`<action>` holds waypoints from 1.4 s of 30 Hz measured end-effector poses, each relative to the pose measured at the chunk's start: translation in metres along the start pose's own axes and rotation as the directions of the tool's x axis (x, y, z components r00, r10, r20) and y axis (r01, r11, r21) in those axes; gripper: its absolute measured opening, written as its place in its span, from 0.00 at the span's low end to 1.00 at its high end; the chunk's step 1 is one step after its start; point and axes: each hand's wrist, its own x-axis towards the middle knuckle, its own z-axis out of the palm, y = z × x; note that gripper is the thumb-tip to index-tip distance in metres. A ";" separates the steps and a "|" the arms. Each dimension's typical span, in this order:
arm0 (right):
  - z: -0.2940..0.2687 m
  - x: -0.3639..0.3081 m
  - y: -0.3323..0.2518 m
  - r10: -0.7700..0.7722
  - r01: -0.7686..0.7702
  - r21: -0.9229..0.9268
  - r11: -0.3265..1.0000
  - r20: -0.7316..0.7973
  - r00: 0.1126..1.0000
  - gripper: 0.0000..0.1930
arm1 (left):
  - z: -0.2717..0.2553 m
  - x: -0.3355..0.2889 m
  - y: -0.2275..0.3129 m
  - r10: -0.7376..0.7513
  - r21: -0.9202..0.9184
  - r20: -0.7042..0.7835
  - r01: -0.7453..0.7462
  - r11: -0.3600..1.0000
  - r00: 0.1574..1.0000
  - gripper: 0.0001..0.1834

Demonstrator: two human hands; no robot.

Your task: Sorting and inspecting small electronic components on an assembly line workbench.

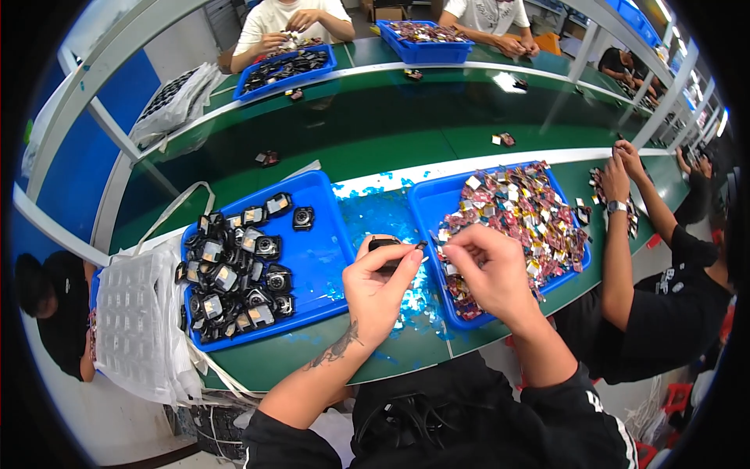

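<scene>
No legible text, shirt lettering (666, 281) too small

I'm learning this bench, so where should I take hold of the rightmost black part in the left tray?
Pinch the part by its near and far edges, coming from above and the right. It looks squarish, round feature facing up, so its edges should suit a pinch. A neighbour lies close on its left; bare tray shows to its right.

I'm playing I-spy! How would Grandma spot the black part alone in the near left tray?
On the green bench, find the blue tray by the left hand. Right of its black pile, toward the back, one black part lies apart from the others.
</scene>
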 end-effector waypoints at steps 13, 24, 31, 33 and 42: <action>0.010 -0.001 -0.003 -0.196 0.205 0.100 0.974 -0.090 0.976 0.04 | -0.001 0.005 -0.004 -0.212 -0.407 0.205 0.280 0.870 0.956 0.28; 0.022 0.009 -0.001 -0.576 0.540 -0.251 0.803 -0.097 0.811 0.09 | 0.002 -0.002 -0.002 -0.250 -0.156 0.229 0.289 0.944 0.941 0.25; 0.016 -0.005 0.004 -0.227 0.241 0.255 0.936 -0.085 0.970 0.08 | -0.001 0.008 0.000 -0.314 -0.233 0.073 0.322 0.918 0.947 0.12; 0.012 -0.010 0.001 -0.105 0.113 0.362 0.925 -0.042 0.994 0.08 | 0.000 0.007 -0.003 -0.331 -0.262 0.071 0.337 0.904 0.941 0.13; 0.013 -0.007 0.005 -0.010 -0.001 0.238 0.971 0.046 0.999 0.12 | -0.001 0.006 -0.007 -0.400 -0.269 0.137 0.423 0.865 0.906 0.18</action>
